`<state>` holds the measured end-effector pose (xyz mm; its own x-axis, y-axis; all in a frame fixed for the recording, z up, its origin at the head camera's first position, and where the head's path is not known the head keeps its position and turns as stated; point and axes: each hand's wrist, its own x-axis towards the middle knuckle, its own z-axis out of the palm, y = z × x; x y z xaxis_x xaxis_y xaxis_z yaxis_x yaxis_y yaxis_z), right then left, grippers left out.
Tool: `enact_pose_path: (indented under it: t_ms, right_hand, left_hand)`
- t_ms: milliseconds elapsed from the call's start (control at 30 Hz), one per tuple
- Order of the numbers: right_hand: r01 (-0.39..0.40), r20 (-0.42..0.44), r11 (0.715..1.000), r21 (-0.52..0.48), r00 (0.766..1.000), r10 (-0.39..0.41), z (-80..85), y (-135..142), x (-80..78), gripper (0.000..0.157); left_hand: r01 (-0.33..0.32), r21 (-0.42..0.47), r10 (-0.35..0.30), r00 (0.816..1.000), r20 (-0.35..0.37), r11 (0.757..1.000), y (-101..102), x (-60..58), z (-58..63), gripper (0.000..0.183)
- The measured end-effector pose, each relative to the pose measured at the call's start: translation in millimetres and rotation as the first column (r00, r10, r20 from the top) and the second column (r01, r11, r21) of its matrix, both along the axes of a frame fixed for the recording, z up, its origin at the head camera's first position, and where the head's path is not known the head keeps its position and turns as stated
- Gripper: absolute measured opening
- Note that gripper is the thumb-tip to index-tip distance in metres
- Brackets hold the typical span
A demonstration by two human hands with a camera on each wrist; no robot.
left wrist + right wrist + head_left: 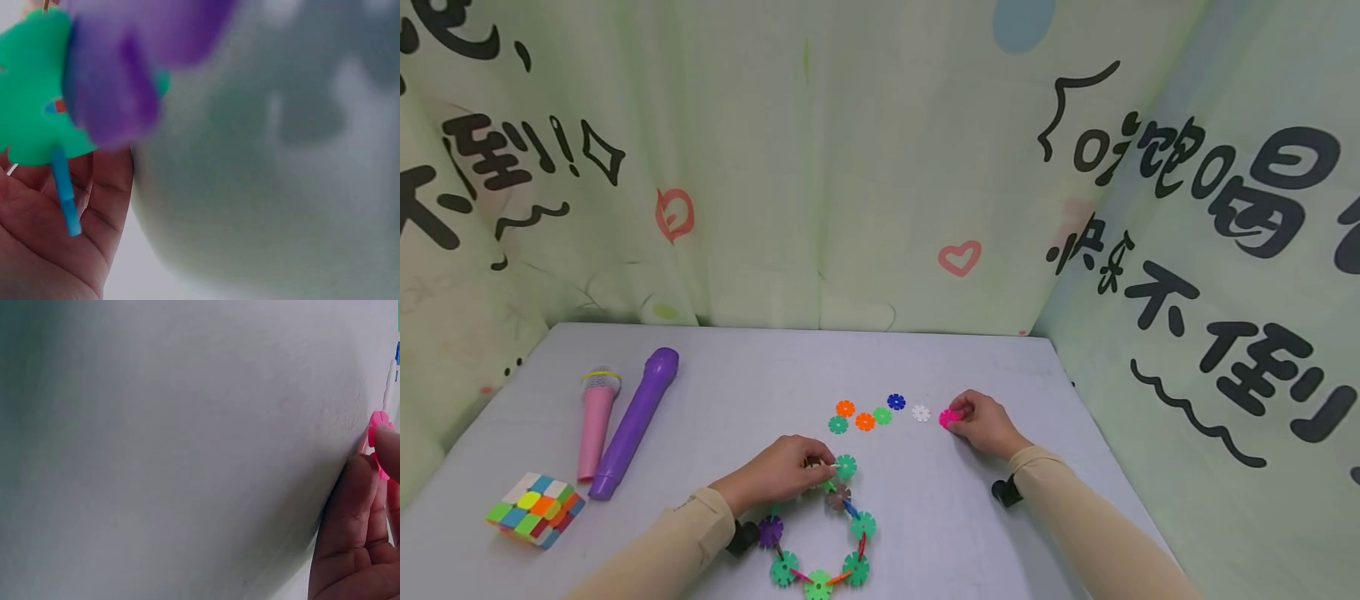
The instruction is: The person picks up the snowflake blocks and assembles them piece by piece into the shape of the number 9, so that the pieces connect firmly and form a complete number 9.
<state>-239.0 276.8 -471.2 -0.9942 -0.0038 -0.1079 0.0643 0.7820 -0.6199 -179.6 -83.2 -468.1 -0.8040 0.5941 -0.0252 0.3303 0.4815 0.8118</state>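
My left hand grips the upper end of a chain of notched plastic discs, joined in a ring shape by short coloured sticks. Most of the discs are green, with a purple one and a brownish one among them. Close to the left wrist camera, a green disc with a blue stick hangs in front of the palm, and a blurred purple disc covers part of it. Over at the right, my right hand pinches a pink notched disc between thumb and fingers at the tabletop. The left fingertips are partly hidden.
Loose discs lie between the hands and farther back, among them a white one, a dark blue one and an orange one. At the left are a pink microphone, a purple microphone and a puzzle cube. Curtains enclose the table.
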Motion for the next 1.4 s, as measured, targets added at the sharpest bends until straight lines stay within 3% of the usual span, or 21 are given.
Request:
enact_pose_path:
  t_ms: [200,433,667,900,1233,1400]
  right_hand:
    - [-0.042,-0.010,0.998,-0.053,0.999,0.041,0.2,-4.7,3.4,0.016]
    - [-0.179,-0.003,0.975,-0.134,0.984,0.180,3.9,-31.9,13.3,0.010]
    - [-0.333,-0.021,0.925,-0.181,0.942,0.335,7.9,-69.5,27.6,0.009]
    - [-0.464,-0.115,0.866,-0.187,0.886,0.450,7.4,-93.9,40.7,0.011]
    - [-0.515,-0.160,0.834,-0.199,0.856,0.491,6.5,-106.4,48.7,0.012]
    - [-0.500,-0.188,0.840,-0.210,0.864,0.467,7.0,-109.8,51.0,0.011]
  left_hand:
    - [-0.010,-0.005,0.010,1.000,-0.006,1.000,0.8,0.9,1.0,0.019]
    - [-0.016,-0.010,0.016,1.000,-0.008,1.000,1.5,1.1,0.5,0.017]
    - [-0.028,-0.020,0.028,1.000,-0.012,0.999,1.2,-0.1,-1.2,0.017]
    - [-0.047,-0.044,0.045,0.998,-0.051,0.998,3.2,-1.6,-3.7,0.015]
    - [-0.060,-0.041,0.058,0.997,-0.056,0.997,4.9,-1.7,-2.7,0.014]
    - [-0.061,-0.025,0.060,0.997,-0.047,0.998,6.5,-2.0,-2.3,0.012]
